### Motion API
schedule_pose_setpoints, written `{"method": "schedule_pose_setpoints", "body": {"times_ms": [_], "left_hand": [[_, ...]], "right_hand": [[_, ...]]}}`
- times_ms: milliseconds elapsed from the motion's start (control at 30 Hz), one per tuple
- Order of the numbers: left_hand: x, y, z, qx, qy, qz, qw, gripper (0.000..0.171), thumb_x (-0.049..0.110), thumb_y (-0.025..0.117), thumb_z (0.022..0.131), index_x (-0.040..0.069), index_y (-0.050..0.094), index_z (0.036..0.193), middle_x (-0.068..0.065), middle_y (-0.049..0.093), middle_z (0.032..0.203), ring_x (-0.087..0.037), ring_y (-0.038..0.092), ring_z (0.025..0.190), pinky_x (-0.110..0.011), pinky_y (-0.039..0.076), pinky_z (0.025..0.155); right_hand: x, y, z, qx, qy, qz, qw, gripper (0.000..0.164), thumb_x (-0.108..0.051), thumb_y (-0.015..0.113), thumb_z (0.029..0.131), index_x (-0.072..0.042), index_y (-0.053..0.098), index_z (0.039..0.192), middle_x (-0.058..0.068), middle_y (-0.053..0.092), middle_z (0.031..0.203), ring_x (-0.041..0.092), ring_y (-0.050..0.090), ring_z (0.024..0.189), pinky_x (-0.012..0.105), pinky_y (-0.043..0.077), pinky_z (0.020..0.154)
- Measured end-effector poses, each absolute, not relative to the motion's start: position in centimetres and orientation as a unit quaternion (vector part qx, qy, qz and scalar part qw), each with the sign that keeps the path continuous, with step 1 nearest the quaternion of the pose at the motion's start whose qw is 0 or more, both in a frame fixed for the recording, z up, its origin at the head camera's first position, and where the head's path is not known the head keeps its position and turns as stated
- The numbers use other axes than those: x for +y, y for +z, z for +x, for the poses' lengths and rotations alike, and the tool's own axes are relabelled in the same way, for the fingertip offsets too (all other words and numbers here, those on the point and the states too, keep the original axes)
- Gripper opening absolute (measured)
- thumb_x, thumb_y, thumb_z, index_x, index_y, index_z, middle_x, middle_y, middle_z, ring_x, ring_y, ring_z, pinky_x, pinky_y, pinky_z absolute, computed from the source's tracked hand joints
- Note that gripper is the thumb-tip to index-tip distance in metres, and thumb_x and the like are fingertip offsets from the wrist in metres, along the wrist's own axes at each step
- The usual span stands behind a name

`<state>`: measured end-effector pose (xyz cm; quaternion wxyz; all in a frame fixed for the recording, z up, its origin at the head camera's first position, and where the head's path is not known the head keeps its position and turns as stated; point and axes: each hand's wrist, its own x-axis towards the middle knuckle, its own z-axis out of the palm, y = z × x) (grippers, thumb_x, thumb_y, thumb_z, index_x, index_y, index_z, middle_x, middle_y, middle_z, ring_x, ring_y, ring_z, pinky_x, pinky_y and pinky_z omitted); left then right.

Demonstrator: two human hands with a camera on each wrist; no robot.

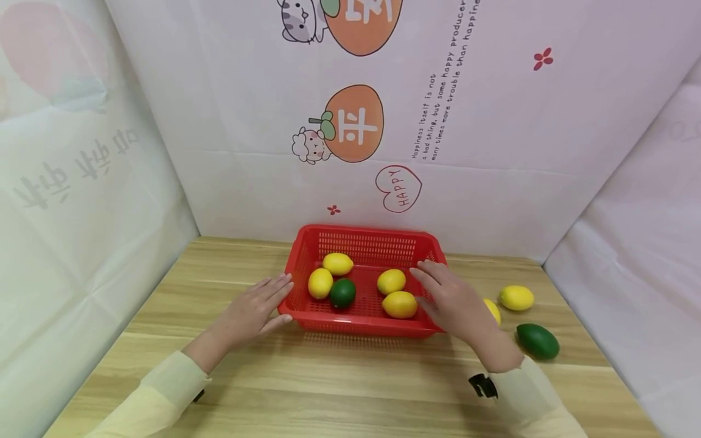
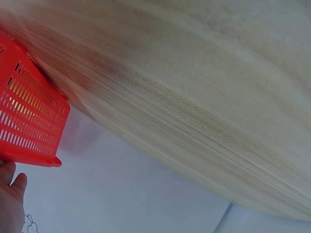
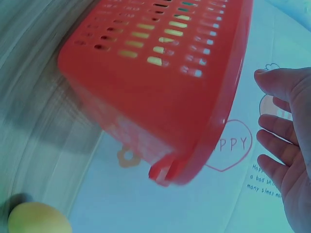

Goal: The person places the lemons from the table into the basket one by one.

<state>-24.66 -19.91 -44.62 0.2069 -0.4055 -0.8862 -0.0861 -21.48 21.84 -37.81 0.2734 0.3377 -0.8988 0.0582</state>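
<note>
A red plastic basket [image 1: 367, 325] stands on the wooden table near the back wall. Inside it, at the left, two yellow lemons [image 1: 338, 264] lie beside a dark green fruit [image 1: 342, 293]. Two more lemons [image 1: 400, 304] lie in its right half. My left hand [image 1: 254, 307] rests with extended fingers at the basket's left rim. Over the right end hovers my right hand [image 1: 451, 298], fingers loosely bent and thumb apart. In the right wrist view that hand [image 3: 286, 131] is clear of the basket rim [image 3: 235, 92] and holds nothing.
Right of the basket, a lemon [image 1: 516, 298], another lemon [image 1: 492, 311] partly behind my right hand, and a long dark green fruit [image 1: 538, 341] lie on the table [image 1: 328, 389]. White printed sheets [image 1: 246, 121] enclose the back and both sides.
</note>
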Motion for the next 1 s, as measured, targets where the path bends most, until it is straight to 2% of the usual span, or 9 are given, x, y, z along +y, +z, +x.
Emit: {"method": "schedule_pose_setpoints", "body": {"times_ms": [267,467,700,767,833,933,1000], "left_hand": [[-19.9,-44.6,-24.8,-0.884,-0.08,-0.41,0.211,0.067,0.038,0.071,0.087,-0.002,0.052,0.137,-0.017,0.046,0.145,-0.031,0.042,0.135,-0.05,0.035,0.108],[-19.9,-44.6,-24.9,-0.881,-0.086,-0.412,0.217,0.068,0.037,0.073,0.085,-0.003,0.053,0.136,-0.018,0.048,0.143,-0.032,0.043,0.133,-0.052,0.036,0.107],[-19.9,-44.5,-24.8,-0.88,-0.083,-0.414,0.217,0.07,0.035,0.075,0.083,-0.003,0.052,0.137,-0.018,0.048,0.143,-0.032,0.043,0.133,-0.052,0.037,0.107],[-20.0,-44.5,-24.8,-0.88,-0.082,-0.416,0.216,0.069,0.036,0.073,0.085,-0.003,0.051,0.138,-0.018,0.047,0.144,-0.032,0.043,0.134,-0.052,0.036,0.107],[-20.0,-44.4,-24.7,-0.879,-0.079,-0.419,0.216,0.068,0.037,0.071,0.087,-0.003,0.05,0.138,-0.018,0.047,0.144,-0.031,0.043,0.134,-0.051,0.036,0.107],[-20.0,-44.4,-24.7,-0.876,-0.075,-0.422,0.22,0.067,0.038,0.068,0.089,-0.003,0.05,0.138,-0.019,0.047,0.144,-0.031,0.043,0.134,-0.051,0.036,0.107],[-20.0,-44.4,-24.7,-0.875,-0.077,-0.424,0.222,0.067,0.038,0.069,0.088,-0.003,0.051,0.138,-0.019,0.047,0.143,-0.032,0.043,0.133,-0.052,0.037,0.106]], "right_hand": [[23.7,-37.7,-20.8,-0.908,0.047,0.318,0.268,0.066,-0.011,0.088,0.068,0.002,0.059,0.126,0.021,0.059,0.125,0.037,0.057,0.115,0.05,0.053,0.087],[25.2,-37.3,-20.4,-0.908,0.041,0.305,0.284,0.069,-0.01,0.089,0.067,0.002,0.056,0.127,0.021,0.059,0.122,0.035,0.058,0.11,0.049,0.055,0.082],[27.1,-37.6,-19.8,-0.902,0.044,0.303,0.304,0.07,-0.011,0.088,0.067,0.005,0.056,0.127,0.024,0.058,0.122,0.039,0.057,0.11,0.054,0.054,0.082],[27.7,-37.8,-19.5,-0.899,0.05,0.304,0.31,0.058,-0.023,0.078,0.083,0.007,0.055,0.127,0.025,0.057,0.122,0.041,0.056,0.11,0.056,0.053,0.083],[28.3,-37.9,-19.3,-0.895,0.058,0.304,0.321,0.055,-0.038,0.061,0.096,0.008,0.056,0.125,0.026,0.058,0.121,0.043,0.056,0.108,0.058,0.051,0.083],[29.0,-38.0,-19.1,-0.891,0.062,0.3,0.336,0.073,-0.054,0.029,0.101,0.009,0.057,0.124,0.027,0.058,0.119,0.045,0.057,0.105,0.059,0.05,0.084],[29.4,-38.1,-19.0,-0.891,0.062,0.292,0.341,0.076,-0.057,0.027,0.1,0.009,0.057,0.123,0.027,0.059,0.118,0.046,0.057,0.103,0.06,0.05,0.083]]}}
